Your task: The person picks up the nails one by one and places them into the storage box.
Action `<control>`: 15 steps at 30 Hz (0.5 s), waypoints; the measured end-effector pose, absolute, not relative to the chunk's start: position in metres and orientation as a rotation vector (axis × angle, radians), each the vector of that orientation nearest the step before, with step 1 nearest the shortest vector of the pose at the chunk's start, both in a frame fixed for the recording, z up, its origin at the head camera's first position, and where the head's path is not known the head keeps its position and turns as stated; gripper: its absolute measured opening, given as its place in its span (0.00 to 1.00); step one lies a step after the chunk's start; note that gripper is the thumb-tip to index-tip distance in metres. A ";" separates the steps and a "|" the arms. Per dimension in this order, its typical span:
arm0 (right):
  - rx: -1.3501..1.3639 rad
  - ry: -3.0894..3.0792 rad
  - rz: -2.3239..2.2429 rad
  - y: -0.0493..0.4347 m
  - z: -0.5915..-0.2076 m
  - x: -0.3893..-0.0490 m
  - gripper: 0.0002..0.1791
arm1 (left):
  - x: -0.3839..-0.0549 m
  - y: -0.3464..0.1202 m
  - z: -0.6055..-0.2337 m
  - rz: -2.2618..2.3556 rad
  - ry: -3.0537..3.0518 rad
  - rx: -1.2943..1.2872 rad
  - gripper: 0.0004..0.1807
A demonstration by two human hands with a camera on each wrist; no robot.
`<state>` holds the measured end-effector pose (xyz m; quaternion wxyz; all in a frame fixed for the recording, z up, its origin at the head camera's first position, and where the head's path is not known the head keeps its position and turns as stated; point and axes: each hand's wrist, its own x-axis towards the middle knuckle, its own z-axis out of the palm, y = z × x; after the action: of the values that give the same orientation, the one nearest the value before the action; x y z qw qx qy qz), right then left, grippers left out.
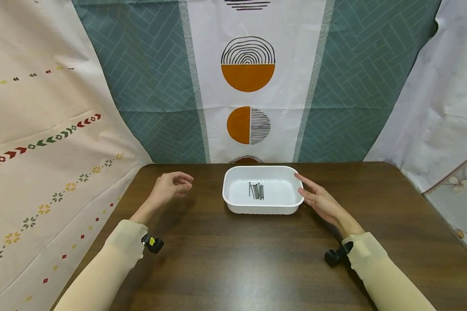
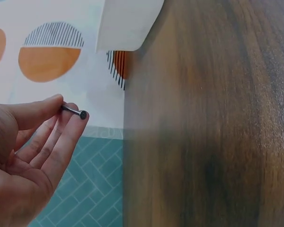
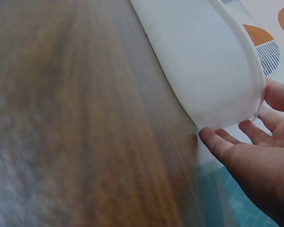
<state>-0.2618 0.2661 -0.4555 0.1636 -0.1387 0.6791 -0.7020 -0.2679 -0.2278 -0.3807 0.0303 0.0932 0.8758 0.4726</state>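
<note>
My left hand (image 1: 170, 188) is raised over the left part of the table, apart from the tray. Between its thumb and fingers it pinches a thin metal nail (image 2: 75, 111), whose round head points outward in the left wrist view. A white plastic tray (image 1: 261, 210) with rounded corners stands near the table's back edge. Several grey nails (image 1: 258, 191) lie close together on its bottom. My right hand (image 1: 324, 204) touches the right end of the tray with fairly straight, spread fingers. In the right wrist view, its fingers (image 3: 217, 142) lie at the tray's end wall.
The dark brown wooden table (image 1: 233, 255) carries the tray. Behind it hangs a teal and white patterned cloth (image 1: 163, 86), and light cloths hang along both sides. Each wrist wears a small black camera (image 1: 153, 244).
</note>
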 end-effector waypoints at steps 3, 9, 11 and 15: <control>-0.397 1.926 -2.010 0.265 -0.455 -0.262 0.38 | -0.268 -0.226 -0.381 1.454 2.703 0.281 0.13; -0.393 1.919 -2.019 0.265 -0.455 -0.262 0.38 | -0.272 -0.219 -0.381 1.512 2.662 0.292 0.14; -0.391 1.920 -2.017 0.265 -0.455 -0.262 0.38 | -0.272 -0.216 -0.381 1.524 2.652 0.311 0.14; -0.390 1.928 -2.010 0.266 -0.455 -0.262 0.38 | -0.274 -0.209 -0.380 1.537 2.639 0.334 0.15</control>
<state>-0.2623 0.2659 -0.4553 0.1639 -0.1369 0.6764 -0.7049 -0.2739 -0.2090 -0.3801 0.0349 0.1088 0.8584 0.5000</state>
